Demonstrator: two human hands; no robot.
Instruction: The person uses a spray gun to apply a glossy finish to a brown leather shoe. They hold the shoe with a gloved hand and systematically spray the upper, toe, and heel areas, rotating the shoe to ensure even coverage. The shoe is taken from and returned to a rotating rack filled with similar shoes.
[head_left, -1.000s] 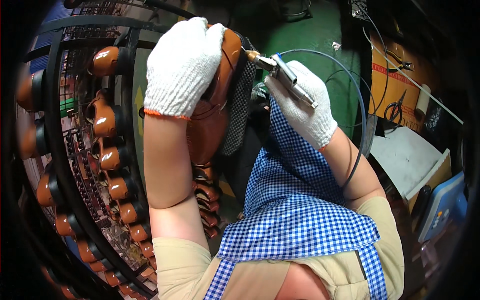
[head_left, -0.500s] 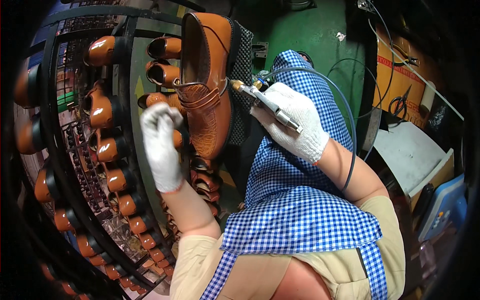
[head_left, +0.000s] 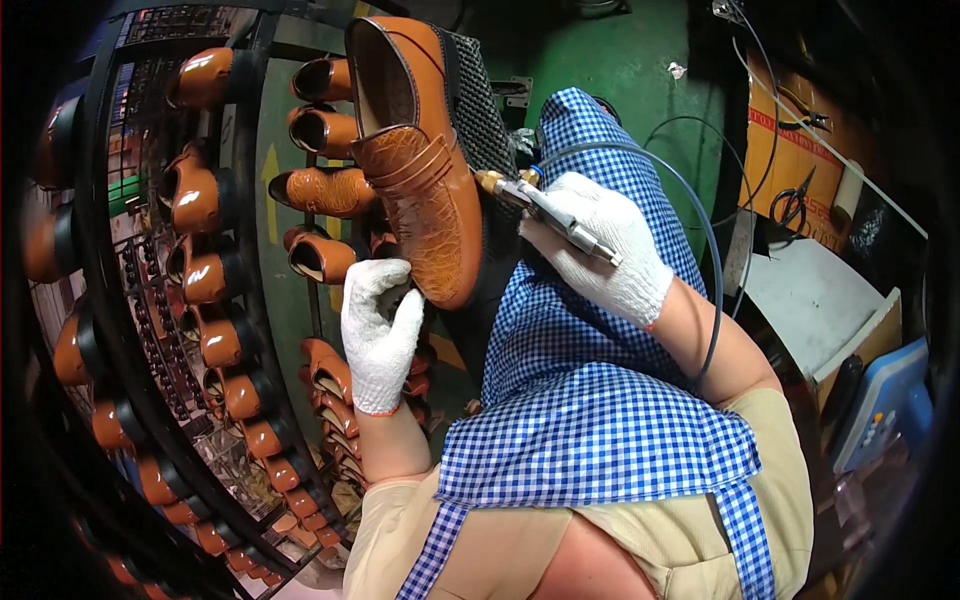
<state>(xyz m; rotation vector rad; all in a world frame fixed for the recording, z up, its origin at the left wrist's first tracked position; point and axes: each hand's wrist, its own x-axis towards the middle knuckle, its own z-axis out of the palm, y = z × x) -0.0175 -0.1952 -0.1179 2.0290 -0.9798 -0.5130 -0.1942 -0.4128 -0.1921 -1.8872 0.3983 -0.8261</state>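
A brown loafer [head_left: 425, 190] with a strap and a crackle-textured toe rests on a dark, woven-textured support [head_left: 482, 105], toe toward me. My right hand [head_left: 600, 240], in a white knit glove, grips a small metal spray gun [head_left: 560, 222]. Its brass nozzle sits close to the loafer's right side, and a grey-blue hose [head_left: 690, 195] loops back from the gun. Beside the toe is my gloved left hand [head_left: 380, 335], thumb and fingers curved apart with nothing between them. Whether its fingertips touch the leather I cannot tell.
Black metal racks [head_left: 262, 90] at the left hold rows of brown shoes [head_left: 198, 190]. Several more shoes [head_left: 325, 190] stand just behind my left hand. On the right are a cardboard box [head_left: 790, 175], scissors [head_left: 793, 205], a white board [head_left: 815, 305] and a blue-edged tray [head_left: 885, 405].
My left hand has moved right and down, from the rack side to the loafer's toe. The loafer's toe has swung slightly right; the spray gun has shifted a little right and down.
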